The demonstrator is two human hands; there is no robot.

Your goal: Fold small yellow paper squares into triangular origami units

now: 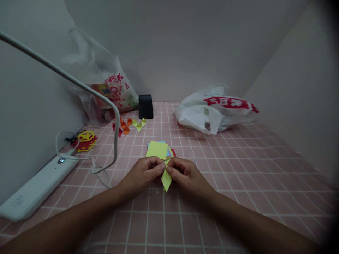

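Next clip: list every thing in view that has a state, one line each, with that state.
folded yellow paper: partly folded to a point, pinched between both hands
left hand: fingers closed on the paper's top
right hand: fingers closed on the paper's top
paper stack: lying flat, yellow sheet uppermost
small folded pieces: folded, scattered loosely
phone: screen dark
white bag: slumped on its side
clear bag: filled, leaning at the wall

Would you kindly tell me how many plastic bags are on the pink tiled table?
2. A clear plastic bag with red print sits back left, beside the black phone; a white plastic bag with red lettering lies back right. None appears hidden.
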